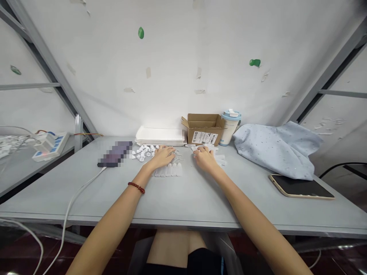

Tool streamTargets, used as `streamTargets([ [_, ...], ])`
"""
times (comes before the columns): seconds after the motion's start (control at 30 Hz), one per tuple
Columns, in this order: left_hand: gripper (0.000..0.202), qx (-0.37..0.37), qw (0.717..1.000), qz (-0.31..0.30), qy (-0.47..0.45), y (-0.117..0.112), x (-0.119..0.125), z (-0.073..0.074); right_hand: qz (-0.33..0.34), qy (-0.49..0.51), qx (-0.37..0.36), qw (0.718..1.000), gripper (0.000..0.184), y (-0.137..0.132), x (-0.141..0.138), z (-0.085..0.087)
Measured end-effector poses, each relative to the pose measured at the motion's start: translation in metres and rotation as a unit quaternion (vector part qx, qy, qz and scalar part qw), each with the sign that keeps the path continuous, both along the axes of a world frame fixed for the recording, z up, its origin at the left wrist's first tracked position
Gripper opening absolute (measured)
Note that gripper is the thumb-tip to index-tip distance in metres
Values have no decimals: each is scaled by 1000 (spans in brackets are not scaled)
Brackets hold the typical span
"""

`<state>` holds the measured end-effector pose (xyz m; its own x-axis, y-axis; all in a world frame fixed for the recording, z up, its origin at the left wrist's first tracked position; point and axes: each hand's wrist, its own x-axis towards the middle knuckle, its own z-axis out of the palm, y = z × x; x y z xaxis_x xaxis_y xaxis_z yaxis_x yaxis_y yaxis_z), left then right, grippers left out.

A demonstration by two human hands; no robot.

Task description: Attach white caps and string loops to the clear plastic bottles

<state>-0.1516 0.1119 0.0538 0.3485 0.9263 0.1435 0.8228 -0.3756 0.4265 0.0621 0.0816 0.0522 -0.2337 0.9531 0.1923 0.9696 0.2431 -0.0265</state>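
Translucent plastic pieces [168,170] lie in a tight row on the grey worktop [183,202], toward the person and a little left of the cardboard box [205,130]. Farther left of the box is a loose heap of small white plastic caps [142,152], some overlapping. A few slim white parts [178,154], too small to identify, lie just left-front of the box, by the left fingertips. The left hand [163,156] is low over this group, its fingers partly spread; whether that grip pinches anything I cannot tell. Directly in front of the box, the right hand [205,157] reaches down with bent fingers onto more clear plastic pieces [220,158]; its fingertips are hidden, so I cannot tell what that grip has, if anything.

Parts this light would probably slide at a careless brush, so a gentle fingertip lift should serve better than dragging. Taking one piece at a time from in front of the box, with the left wrist raised off the row, would likely spare its alignment. Overlapping caps are best parted before one is picked up.
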Motion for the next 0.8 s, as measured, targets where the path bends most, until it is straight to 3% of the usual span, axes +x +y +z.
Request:
streamTargets([
  [0.23, 36, 25, 999, -19, -16, -3, -1, 6, 11, -3, -14, 1000, 32, -3, -5, -2],
  [0.6, 34, 37, 989, 1, -144, -1, -3, 8, 24, 25, 17, 999, 37, 1, -4, 0],
  [0.8, 30, 64, 957, 44, -280, 4, -4, 10, 23, 90, 32, 995, 33, -2, -5, 6],
])
